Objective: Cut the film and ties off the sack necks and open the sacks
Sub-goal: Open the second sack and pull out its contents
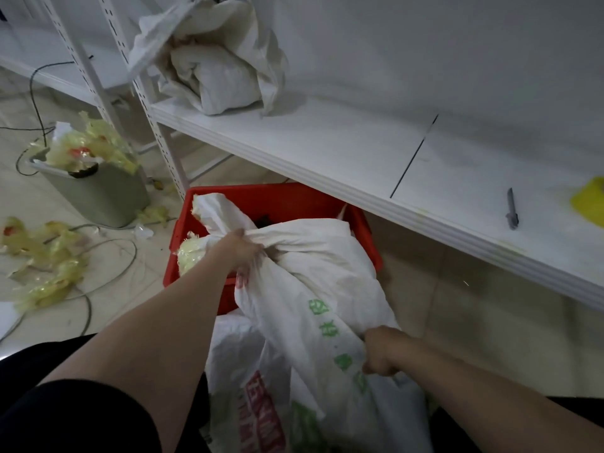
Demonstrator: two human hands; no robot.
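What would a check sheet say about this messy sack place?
Surface: white shelf, a grey tool, possibly a cutter, lying on it.
Job's things: white sack over the red crate, neck bunched shut; another sack open on the shelf.
Clutter: yellow film scraps on the tiled floor, more filling the grey bin.
Hands: left hand grips the sack's neck; right hand grips its side.
Cables: cables loop across the floor.
Surroundings: white wall, shelf uprights.

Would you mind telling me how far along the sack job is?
Done: an open sack on the shelf, film scraps in the bin. In hand: left hand and right hand grip a second sack, neck bunched. To do: cut it with the knife.
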